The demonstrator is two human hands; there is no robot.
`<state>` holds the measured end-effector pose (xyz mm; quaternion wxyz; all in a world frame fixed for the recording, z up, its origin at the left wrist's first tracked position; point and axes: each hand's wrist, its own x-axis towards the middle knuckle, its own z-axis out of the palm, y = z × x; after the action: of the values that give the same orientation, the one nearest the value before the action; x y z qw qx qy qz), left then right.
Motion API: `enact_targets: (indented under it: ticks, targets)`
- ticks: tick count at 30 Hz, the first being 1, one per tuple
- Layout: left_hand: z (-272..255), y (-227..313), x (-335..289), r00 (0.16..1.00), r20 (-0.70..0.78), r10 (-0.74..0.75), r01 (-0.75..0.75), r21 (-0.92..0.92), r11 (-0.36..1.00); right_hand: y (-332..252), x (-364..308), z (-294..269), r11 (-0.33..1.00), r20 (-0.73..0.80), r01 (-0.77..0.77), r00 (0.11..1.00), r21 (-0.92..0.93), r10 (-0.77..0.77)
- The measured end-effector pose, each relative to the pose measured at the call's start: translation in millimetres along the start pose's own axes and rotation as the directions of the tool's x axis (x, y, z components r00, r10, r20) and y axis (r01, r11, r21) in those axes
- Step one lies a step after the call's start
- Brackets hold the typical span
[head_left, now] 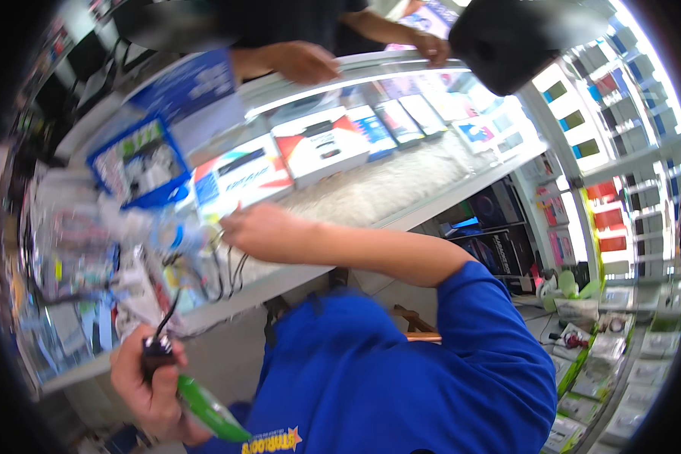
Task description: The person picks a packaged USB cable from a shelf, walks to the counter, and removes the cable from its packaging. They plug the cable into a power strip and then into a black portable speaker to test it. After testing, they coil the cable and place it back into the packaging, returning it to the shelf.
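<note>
left hand (150,386): our fingers wrapped round black plug (158,351) and green packet (208,412), nearer us than blue tray (156,196) | right hand (263,231): fingers bunched, blurred, we can't tell grip, near dark cables (231,276) front-right of tray | we'd best hold plug firm, cables slack

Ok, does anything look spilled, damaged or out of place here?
Nothing looks spilled or damaged, though blur limits this. The left end of the white-edged glass counter looks untidy: what looks like a clear plastic bottle with a blue band lies on its side amid clutter, and thin black cables trail near the front edge.
</note>
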<state>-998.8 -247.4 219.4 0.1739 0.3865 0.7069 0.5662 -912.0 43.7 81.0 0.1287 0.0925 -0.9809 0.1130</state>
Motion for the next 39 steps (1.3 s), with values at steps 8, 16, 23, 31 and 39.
enact_targets:
  ticks: [8,16,23,31,39]
  targets:
    - [11,21,11,0.936,0.204,0.288,-0.228,-0.275,0.934,37,-62,-74,0.989,-0.344,0.146,0.929,0.000,-0.137]
    - [128,45,72,0.931,0.296,0.215,-0.113,-0.326,0.939,200,-217,-223,0.766,-0.681,-0.516,0.718,-0.383,0.144]
    - [232,45,124,0.899,0.435,-0.045,0.216,-0.352,0.911,294,-291,-270,0.512,-0.775,-0.700,0.624,-0.498,0.098]
    - [299,17,145,0.861,0.499,-0.093,0.265,-0.285,0.921,345,-330,-308,0.370,-0.801,-0.739,0.599,-0.563,-0.022]
    - [328,-7,161,0.820,0.550,-0.157,0.336,-0.240,0.911,370,-344,-323,0.280,-0.769,-0.727,0.635,-0.626,-0.072]
